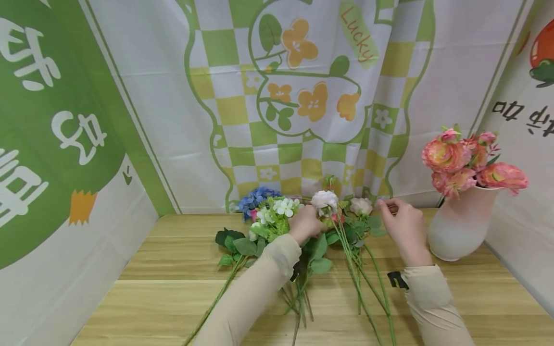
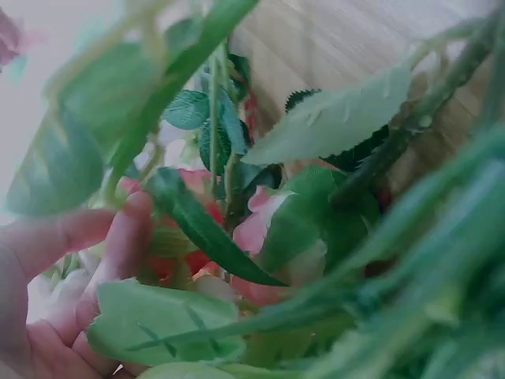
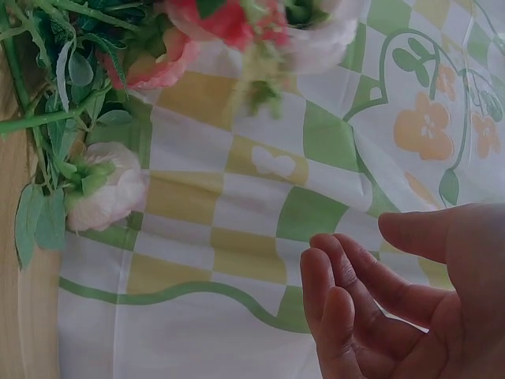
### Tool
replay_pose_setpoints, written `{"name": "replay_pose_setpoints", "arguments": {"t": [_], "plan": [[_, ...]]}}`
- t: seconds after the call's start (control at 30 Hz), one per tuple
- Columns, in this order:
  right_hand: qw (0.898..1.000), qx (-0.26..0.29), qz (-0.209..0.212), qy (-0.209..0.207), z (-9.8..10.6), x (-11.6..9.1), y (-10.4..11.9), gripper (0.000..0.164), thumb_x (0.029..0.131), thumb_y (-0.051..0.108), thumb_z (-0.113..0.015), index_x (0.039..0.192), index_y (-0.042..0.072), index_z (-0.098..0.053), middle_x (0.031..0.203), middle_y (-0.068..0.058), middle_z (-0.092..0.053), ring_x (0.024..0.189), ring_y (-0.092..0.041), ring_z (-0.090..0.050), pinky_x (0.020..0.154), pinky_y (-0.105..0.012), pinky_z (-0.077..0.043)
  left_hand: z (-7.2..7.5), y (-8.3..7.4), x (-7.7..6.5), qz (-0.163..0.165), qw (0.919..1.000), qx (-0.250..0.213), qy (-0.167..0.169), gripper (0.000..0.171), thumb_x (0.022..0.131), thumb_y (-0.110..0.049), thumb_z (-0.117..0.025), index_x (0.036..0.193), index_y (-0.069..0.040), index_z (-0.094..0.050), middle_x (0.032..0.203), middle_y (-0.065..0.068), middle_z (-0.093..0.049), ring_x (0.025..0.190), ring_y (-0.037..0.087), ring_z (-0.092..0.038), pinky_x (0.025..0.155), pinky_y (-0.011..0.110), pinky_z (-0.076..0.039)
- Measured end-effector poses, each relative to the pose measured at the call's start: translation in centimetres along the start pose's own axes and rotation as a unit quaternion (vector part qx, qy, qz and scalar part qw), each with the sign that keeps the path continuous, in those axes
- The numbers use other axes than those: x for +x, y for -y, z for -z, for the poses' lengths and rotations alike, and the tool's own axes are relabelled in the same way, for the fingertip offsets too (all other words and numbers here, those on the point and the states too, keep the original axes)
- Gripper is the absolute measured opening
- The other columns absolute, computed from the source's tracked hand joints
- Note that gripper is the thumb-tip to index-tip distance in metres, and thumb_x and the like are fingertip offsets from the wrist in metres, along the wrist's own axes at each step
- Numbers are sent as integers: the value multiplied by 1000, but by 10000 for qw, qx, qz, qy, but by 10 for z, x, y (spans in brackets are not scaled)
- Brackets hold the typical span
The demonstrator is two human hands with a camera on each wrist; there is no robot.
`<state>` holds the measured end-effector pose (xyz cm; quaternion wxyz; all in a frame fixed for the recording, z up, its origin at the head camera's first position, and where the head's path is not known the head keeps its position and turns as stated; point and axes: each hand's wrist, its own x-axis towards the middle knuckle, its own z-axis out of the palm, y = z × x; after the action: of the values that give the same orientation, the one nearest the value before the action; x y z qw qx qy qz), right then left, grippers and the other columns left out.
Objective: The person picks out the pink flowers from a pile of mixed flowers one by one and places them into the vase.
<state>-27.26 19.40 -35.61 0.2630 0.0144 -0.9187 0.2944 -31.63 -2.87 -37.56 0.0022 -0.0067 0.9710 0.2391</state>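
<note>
My left hand point(image 1: 306, 223) is in among the artificial flowers on the wooden table. In the left wrist view, its thumb and a finger pinch a green flower stem point(image 2: 130, 154) with leaves; its bloom cannot be told. Close by it are a white-and-green hydrangea point(image 1: 281, 209) and a whitish peony point(image 1: 324, 202). Red and pink petals point(image 2: 264, 229) show behind the leaves. To the right, my right hand point(image 1: 404, 226) is raised near the back of the table, its fingers loosely bent around nothing. A pale pink rose point(image 3: 110, 185) lies nearest it, a little to its left.
A white vase point(image 1: 460, 226) holding coral-pink flowers point(image 1: 450, 158) stands right of my right hand. Blue hydrangea point(image 1: 257, 199) lies at the back left of the pile. Long stems point(image 1: 376, 283) stretch toward the table's front. A printed cloth point(image 1: 294, 163) hangs behind.
</note>
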Motion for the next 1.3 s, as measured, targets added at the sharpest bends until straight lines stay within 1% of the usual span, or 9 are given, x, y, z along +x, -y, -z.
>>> {"name": "replay_pose_setpoints", "arguments": {"t": [0.1, 0.33, 0.47, 0.57, 0.63, 0.83, 1.03, 1.2, 1.3], "plan": [[10000, 1, 0, 16, 0, 0, 0, 54, 96, 52, -44, 103, 5, -69, 89, -15, -71, 72, -30, -65, 58, -42, -49, 2, 0, -1, 40, 9992, -378, -113, 26, 75, -30, -74, 56, -19, -59, 47, -6, -57, 48, 11, -57, 79, 45, -48], [9999, -45, -93, 40, 1, 1, -2, 54, 96, 52, -43, 102, 5, -69, 90, -17, -71, 70, -30, -65, 51, -37, -48, 8, -3, -4, 37, 9943, -1066, -84, 32, 79, -27, -72, 54, -19, -54, 44, -4, -53, 45, 15, -60, 91, 53, -44], [9999, -76, -106, 43, 2, 2, -4, 55, 96, 52, -42, 103, 4, -69, 91, -17, -70, 70, -30, -65, 51, -36, -48, 10, -5, -6, 52, 9914, -1310, 12, 34, 79, -29, -72, 53, -18, -52, 44, -3, -49, 46, 14, -56, 68, 39, -50], [9998, -111, -149, 52, 3, 3, -5, 57, 96, 54, -41, 103, 4, -68, 91, -16, -70, 71, -30, -65, 52, -37, -48, 10, -7, -7, 35, 9861, -1655, 111, 34, 79, -28, -72, 54, -18, -51, 47, -3, -47, 45, 14, -51, 48, 30, -42], [9997, -123, -179, 61, 4, 3, -5, 58, 96, 55, -40, 104, 5, -68, 91, -16, -70, 72, -30, -65, 52, -37, -48, 11, -8, -9, 32, 9827, -1843, 168, 33, 80, -26, -72, 55, -17, -51, 50, -2, -49, 45, 16, -50, 42, 28, -38], [9997, -80, -215, 85, 6, 3, -4, 59, 96, 55, -40, 104, 4, -68, 91, -17, -70, 73, -30, -65, 56, -40, -49, 12, -12, -11, 84, 9809, -1930, 203, 32, 81, -25, -70, 56, -15, -55, 50, 1, -53, 46, 19, -54, 41, 28, -40], [9998, 16, -183, 28, 8, 4, -4, 58, 96, 54, -41, 103, 4, -68, 91, -17, -70, 73, -30, -65, 58, -42, -50, 14, -17, -11, 84, 9734, -2279, 205, 22, 84, -25, -70, 67, -12, -65, 60, 10, -68, 59, 25, -69, 61, 30, -55], [9998, 58, -168, 26, 10, 3, -4, 56, 96, 52, -42, 103, 3, -68, 90, -18, -70, 72, -30, -65, 57, -41, -49, 12, -15, -12, 14, 9832, -1815, 195, 22, 83, -24, -70, 66, -11, -65, 65, 12, -69, 62, 27, -69, 51, 29, -52], [9998, 81, -174, 10, 10, 3, -4, 55, 96, 51, -42, 102, 3, -68, 89, -18, -70, 71, -30, -64, 56, -39, -49, 10, -13, -13, -115, 9867, -1618, 122, 23, 83, -23, -71, 64, -12, -63, 60, 7, -66, 53, 22, -64, 45, 28, -46]]}}
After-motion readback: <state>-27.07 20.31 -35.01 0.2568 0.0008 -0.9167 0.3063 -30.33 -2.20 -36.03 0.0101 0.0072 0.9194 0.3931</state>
